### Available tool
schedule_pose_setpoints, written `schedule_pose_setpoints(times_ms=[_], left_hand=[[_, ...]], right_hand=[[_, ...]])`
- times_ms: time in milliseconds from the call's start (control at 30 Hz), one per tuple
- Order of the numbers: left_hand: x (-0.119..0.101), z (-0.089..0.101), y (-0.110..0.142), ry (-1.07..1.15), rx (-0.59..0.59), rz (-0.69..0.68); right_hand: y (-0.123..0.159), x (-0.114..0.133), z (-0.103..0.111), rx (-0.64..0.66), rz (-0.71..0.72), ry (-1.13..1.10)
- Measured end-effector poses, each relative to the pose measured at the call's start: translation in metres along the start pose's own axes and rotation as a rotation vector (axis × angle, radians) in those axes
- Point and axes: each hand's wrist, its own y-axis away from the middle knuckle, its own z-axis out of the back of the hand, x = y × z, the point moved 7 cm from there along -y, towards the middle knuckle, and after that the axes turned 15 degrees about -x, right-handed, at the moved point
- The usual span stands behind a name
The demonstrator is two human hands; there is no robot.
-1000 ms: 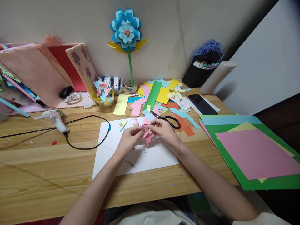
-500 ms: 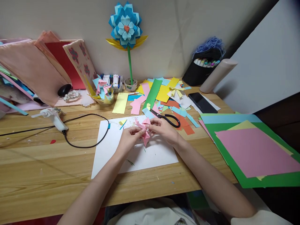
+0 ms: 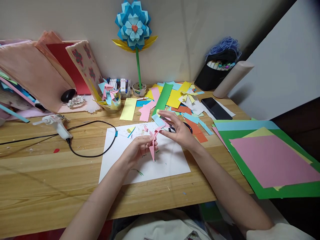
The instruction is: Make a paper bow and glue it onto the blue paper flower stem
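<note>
My left hand [image 3: 138, 150] pinches a small folded pink paper piece [image 3: 152, 146] above a white sheet [image 3: 165, 163] on the wooden table [image 3: 50, 173]. The piece's point hangs downward. My right hand [image 3: 178, 130] is just right of it with fingers spread, thumb and forefinger touching the piece's upper flap. Black-handled scissors [image 3: 186, 126] lie right behind my right hand, partly hidden by it.
Coloured paper scraps [image 3: 172, 100] litter the back. Large pink and green sheets [image 3: 270, 160] lie at the right, a phone [image 3: 215, 108] behind them. A glue gun [image 3: 58, 125] with its black cord [image 3: 95, 155] is at the left. A blue paper flower [image 3: 133, 26] stands by the wall.
The pink piece has turned so its point hangs down in my left hand. My right hand has lifted and spread its fingers, letting go of most of the piece.
</note>
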Motion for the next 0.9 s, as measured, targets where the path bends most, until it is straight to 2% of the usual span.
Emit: schedule_pose_setpoints(times_ms=[67, 167, 367, 433, 567, 667, 800, 900], left_hand=[[0.005, -0.005, 0.002, 0.054, 0.076, 0.096], [0.007, -0.008, 0.004, -0.015, 0.114, 0.116], [-0.020, -0.001, 0.006, -0.291, -0.045, -0.247], [-0.021, -0.001, 0.007, -0.372, -0.082, -0.284], [-0.015, 0.006, 0.001, -0.428, -0.206, -0.274], [-0.014, 0.008, -0.001, -0.413, -0.195, -0.257], [-0.020, 0.005, 0.002, -0.423, -0.081, -0.249], [-0.022, 0.002, 0.008, -0.475, -0.030, -0.248]], right_hand=[[0.002, 0.009, -0.002, 0.077, 0.058, 0.037], [0.003, 0.008, -0.002, 0.091, 0.001, 0.029], [0.003, -0.006, 0.001, 0.004, -0.060, 0.152], [0.004, -0.011, -0.001, -0.026, -0.055, 0.224], [0.008, -0.016, -0.006, -0.047, -0.058, 0.276], [0.009, -0.014, -0.012, 0.089, -0.106, 0.120], [0.011, -0.011, -0.015, 0.345, -0.217, -0.099], [0.010, -0.011, -0.012, 0.392, -0.199, -0.132]])
